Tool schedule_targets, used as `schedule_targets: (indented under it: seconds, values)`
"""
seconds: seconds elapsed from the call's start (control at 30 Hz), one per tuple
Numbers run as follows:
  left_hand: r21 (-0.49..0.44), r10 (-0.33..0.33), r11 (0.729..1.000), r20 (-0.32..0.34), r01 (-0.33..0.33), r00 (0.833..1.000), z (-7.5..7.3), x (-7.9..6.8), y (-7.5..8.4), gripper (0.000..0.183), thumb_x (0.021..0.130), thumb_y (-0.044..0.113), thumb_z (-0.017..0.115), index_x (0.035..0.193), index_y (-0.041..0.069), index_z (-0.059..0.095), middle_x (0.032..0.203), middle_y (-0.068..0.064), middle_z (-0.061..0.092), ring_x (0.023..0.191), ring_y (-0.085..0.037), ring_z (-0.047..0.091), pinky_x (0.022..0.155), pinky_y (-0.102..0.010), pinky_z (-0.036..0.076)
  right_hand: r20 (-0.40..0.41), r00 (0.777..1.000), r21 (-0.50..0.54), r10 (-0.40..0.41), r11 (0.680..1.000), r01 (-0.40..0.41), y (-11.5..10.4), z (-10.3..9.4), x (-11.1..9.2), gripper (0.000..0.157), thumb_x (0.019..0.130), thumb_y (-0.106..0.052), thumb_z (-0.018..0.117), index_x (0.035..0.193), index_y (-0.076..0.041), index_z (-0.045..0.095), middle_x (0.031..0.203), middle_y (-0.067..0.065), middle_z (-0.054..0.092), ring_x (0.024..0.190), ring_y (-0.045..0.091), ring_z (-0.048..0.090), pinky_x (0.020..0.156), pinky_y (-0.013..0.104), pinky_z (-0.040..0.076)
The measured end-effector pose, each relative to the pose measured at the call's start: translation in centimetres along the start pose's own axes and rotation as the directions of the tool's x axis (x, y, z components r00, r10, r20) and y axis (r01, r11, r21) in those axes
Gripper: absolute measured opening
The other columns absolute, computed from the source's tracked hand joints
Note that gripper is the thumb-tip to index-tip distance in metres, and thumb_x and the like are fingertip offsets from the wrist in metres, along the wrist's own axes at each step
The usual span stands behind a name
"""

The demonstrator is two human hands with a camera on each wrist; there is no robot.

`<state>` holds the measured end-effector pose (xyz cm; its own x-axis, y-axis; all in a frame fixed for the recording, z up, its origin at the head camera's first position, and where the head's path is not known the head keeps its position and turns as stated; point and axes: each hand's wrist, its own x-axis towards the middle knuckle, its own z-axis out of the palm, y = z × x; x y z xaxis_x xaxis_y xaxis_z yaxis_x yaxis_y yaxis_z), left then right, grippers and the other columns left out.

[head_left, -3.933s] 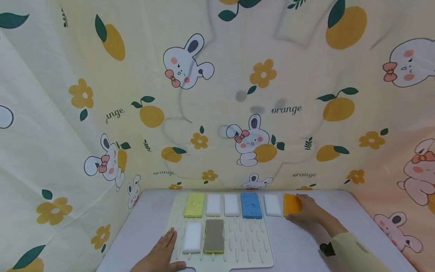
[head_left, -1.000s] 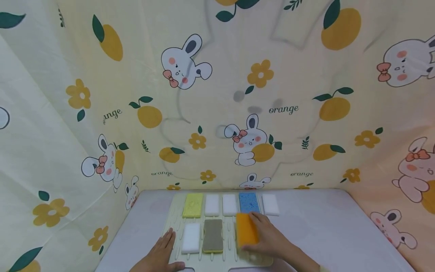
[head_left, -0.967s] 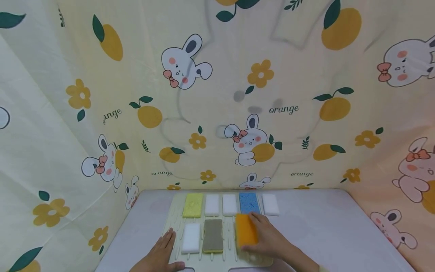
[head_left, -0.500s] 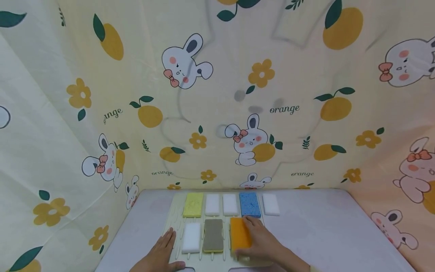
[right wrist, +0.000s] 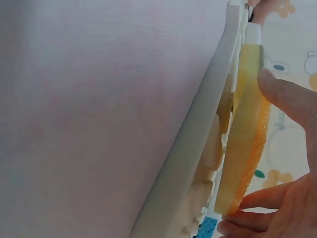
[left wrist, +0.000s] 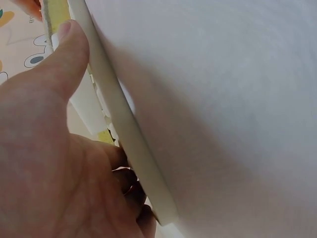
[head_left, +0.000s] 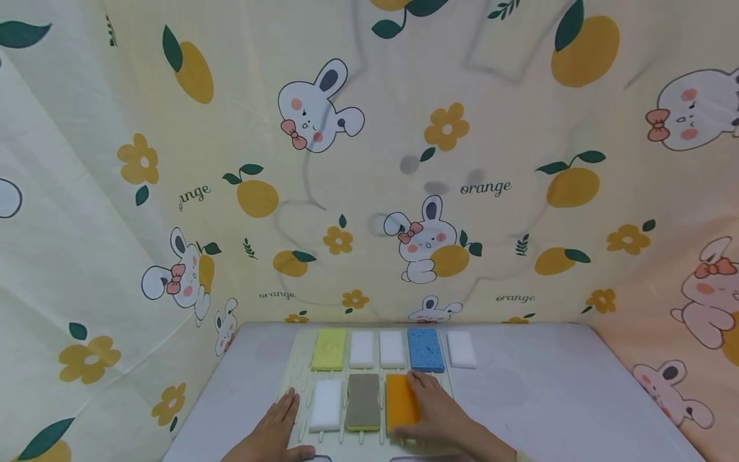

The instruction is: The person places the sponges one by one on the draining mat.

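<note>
My right hand (head_left: 441, 414) grips an orange sponge (head_left: 401, 404) by its edges, thumb at the near end and fingers at the far end. In the right wrist view the sponge (right wrist: 242, 148) shows a pale yellow layer and stands close over the ribbed cream board (right wrist: 198, 129). It lies just right of a grey-topped sponge (head_left: 364, 401) with a yellow underside. A white sponge (head_left: 326, 404) is left of that. My left hand (head_left: 268, 427) rests with straight fingers along the left edge of the board (head_left: 300, 359); its thumb touches the near edge.
Along the board's back row lie a yellow sponge (head_left: 329, 350), two white ones (head_left: 362, 350) and a blue one (head_left: 426, 350). Another white sponge (head_left: 462, 350) lies on the table (head_left: 537, 385) right of the board. A patterned cloth (head_left: 369, 160) walls the back and sides.
My right hand has carried the orange sponge from the table at the right, left and nearer over the board, to beside the grey-topped sponge. My left hand has stayed put.
</note>
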<state>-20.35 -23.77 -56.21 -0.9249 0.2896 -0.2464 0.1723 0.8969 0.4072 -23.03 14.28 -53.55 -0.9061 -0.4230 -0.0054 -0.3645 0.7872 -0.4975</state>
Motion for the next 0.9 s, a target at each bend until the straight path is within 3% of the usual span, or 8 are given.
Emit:
schedule_targets:
  seconds: [0.2,0.4,0.9]
  values:
    - [-0.010,0.041,0.999,-0.001,-0.041,0.999,0.00,-0.07,-0.22,0.118,0.091,0.063,0.077,0.164,-0.013,0.024,0.174,-0.032,0.017,0.160,-0.050,0.021,0.126,-0.069,0.020,0.014,1.000,0.009,0.008,1.000,-0.008,-0.24,0.22,0.27,0.124,0.076,-0.071,0.089,0.161,0.006,0.040,0.165,0.027,0.039,0.147,0.046,0.043,0.117,0.070,0.041]
    - [-0.010,0.017,1.000,0.006,-0.017,1.000,-0.05,-0.02,-0.07,0.119,0.090,0.064,0.077,0.164,-0.012,0.024,0.174,-0.031,0.017,0.160,-0.050,0.021,0.126,-0.069,0.020,0.048,0.998,0.007,0.037,0.999,-0.037,-0.22,0.56,0.72,0.125,0.076,-0.070,0.089,0.162,0.006,0.039,0.166,0.026,0.038,0.148,0.046,0.042,0.119,0.070,0.039]
    - [0.012,0.012,1.000,-0.001,-0.012,1.000,0.02,0.08,0.04,0.120,0.088,0.066,0.078,0.163,-0.012,0.026,0.173,-0.031,0.019,0.160,-0.049,0.022,0.127,-0.068,0.020,0.048,0.998,-0.009,0.042,0.999,-0.042,-0.26,0.62,0.70,0.125,0.075,-0.070,0.089,0.162,0.003,0.038,0.167,0.025,0.038,0.148,0.046,0.042,0.119,0.071,0.038]
